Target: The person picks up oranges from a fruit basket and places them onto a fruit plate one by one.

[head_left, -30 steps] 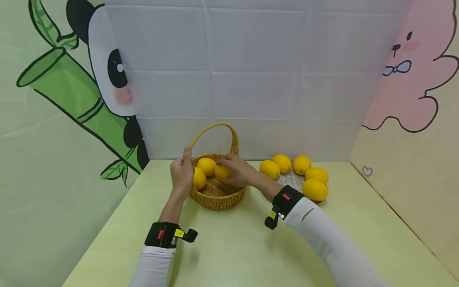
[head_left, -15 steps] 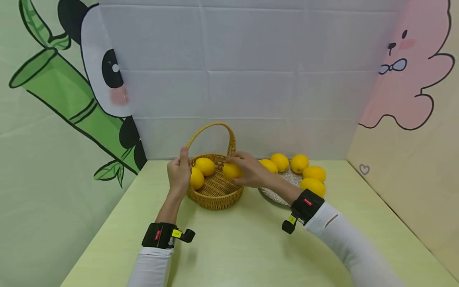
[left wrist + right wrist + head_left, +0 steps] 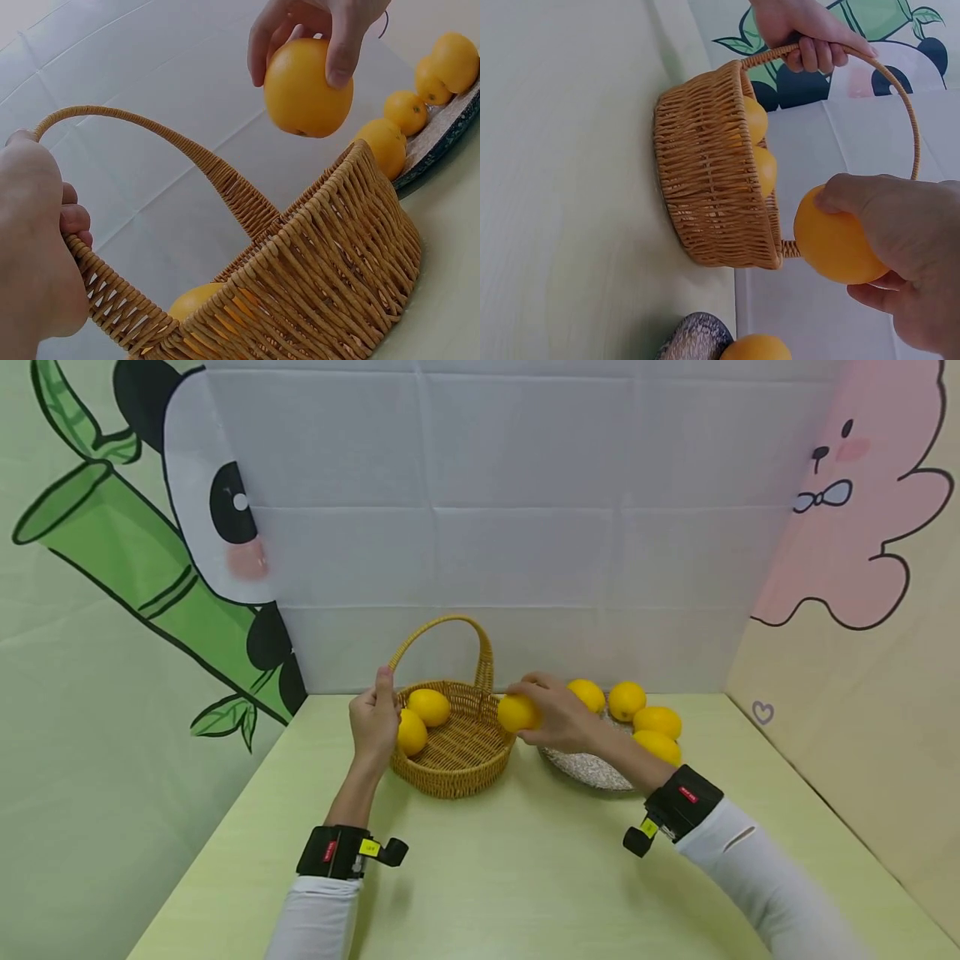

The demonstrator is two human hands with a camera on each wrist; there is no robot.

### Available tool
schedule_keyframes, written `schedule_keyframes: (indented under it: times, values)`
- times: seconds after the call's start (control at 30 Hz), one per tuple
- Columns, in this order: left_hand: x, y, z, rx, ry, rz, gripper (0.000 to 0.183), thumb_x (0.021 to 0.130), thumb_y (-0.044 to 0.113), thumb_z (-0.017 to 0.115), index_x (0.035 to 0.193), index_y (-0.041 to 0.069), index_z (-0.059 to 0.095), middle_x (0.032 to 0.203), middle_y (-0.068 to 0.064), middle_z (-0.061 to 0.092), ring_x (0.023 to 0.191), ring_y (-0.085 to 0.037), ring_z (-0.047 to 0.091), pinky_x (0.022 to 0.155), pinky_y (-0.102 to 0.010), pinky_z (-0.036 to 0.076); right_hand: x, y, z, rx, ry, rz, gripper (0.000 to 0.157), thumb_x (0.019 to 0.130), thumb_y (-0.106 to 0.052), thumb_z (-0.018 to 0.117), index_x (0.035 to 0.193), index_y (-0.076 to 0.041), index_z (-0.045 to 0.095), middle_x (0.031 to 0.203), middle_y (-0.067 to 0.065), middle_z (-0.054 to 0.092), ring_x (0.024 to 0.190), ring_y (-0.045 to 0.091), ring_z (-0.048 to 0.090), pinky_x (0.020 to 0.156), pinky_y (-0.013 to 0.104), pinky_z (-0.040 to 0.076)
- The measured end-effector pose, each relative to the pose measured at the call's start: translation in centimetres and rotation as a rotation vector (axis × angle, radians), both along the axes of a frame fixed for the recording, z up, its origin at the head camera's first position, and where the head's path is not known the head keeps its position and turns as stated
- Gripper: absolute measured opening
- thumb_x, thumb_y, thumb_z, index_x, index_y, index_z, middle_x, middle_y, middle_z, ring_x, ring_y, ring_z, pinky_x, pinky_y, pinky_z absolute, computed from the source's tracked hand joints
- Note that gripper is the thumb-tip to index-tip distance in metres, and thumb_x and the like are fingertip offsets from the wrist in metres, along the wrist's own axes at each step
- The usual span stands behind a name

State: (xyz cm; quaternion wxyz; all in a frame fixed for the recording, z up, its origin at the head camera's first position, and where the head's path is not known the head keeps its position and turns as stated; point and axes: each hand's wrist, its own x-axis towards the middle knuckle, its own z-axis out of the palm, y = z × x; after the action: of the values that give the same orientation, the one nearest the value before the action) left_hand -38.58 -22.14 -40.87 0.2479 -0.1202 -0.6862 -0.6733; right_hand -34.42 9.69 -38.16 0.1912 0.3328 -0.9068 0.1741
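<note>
My left hand [image 3: 374, 725] grips the handle of a round wicker basket [image 3: 452, 783] at its left side. Two yellow-orange oranges lie inside: one orange [image 3: 429, 707] towards the back, the other [image 3: 411, 733] by the left wall. Between thumb and fingers, my right hand [image 3: 562, 717] holds a third orange [image 3: 518, 713]. In the left wrist view this held orange [image 3: 306, 90] hangs above the basket's rim, apart from it. The right wrist view shows the thumb across the orange [image 3: 836, 236], with the basket [image 3: 712, 169] beyond.
Right of the basket stands a speckled grey plate [image 3: 588, 768] with several oranges along its far and right edges; my right hand and forearm hide part of it. A white cloth wall [image 3: 525, 560] rises close behind the basket and plate.
My right hand has lifted the orange from inside the basket and carried it right, to above the right rim. The left hand keeps its grip on the handle; the basket stays put.
</note>
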Motion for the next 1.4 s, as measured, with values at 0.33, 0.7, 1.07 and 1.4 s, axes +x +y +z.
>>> schedule_keyframes:
  times: [0.33, 0.7, 1.07, 1.4]
  values:
    - [0.1, -0.1, 0.2, -0.003, -0.008, -0.007, 0.071, 0.101, 0.067, 0.046, 0.056, 0.013, 0.039, 0.046, 0.009, 0.032, 0.04, -0.008, 0.027, 0.037, -0.02, 0.021, 0.9, 3.7, 0.8, -0.014, -0.027, -0.084, 0.064, 0.078, -0.023, 0.089, 0.135, -0.009, 0.063, 0.134, 0.015, 0.053, 0.113, 0.028, 0.051, 0.088, 0.047, 0.052]
    - [0.0, -0.1, 0.2, -0.001, -0.008, 0.003, 0.071, 0.101, 0.067, 0.047, 0.056, 0.013, 0.04, 0.047, 0.008, 0.034, 0.041, -0.009, 0.028, 0.037, -0.02, 0.022, 1.2, 5.8, 0.3, 0.124, -0.051, -0.134, 0.065, 0.076, -0.018, 0.088, 0.136, -0.008, 0.065, 0.129, 0.016, 0.053, 0.109, 0.03, 0.052, 0.085, 0.045, 0.053]
    - [0.1, 0.0, 0.0, -0.005, -0.009, 0.002, 0.071, 0.101, 0.067, 0.046, 0.055, 0.014, 0.039, 0.046, 0.008, 0.033, 0.04, -0.009, 0.026, 0.036, -0.02, 0.021, 1.6, 4.6, -0.8, 0.413, -0.042, -0.179, 0.064, 0.073, -0.017, 0.088, 0.133, -0.014, 0.067, 0.119, 0.014, 0.055, 0.094, 0.029, 0.049, 0.069, 0.038, 0.049]
    - [0.1, -0.1, 0.0, -0.005, -0.002, 0.003, 0.07, 0.102, 0.065, 0.046, 0.055, 0.014, 0.039, 0.046, 0.008, 0.033, 0.04, -0.008, 0.027, 0.036, -0.02, 0.022, 1.1, 2.4, -2.0, 0.747, -0.028, -0.263, 0.057, 0.075, -0.025, 0.089, 0.127, -0.015, 0.068, 0.123, 0.016, 0.056, 0.099, 0.034, 0.052, 0.072, 0.041, 0.054]
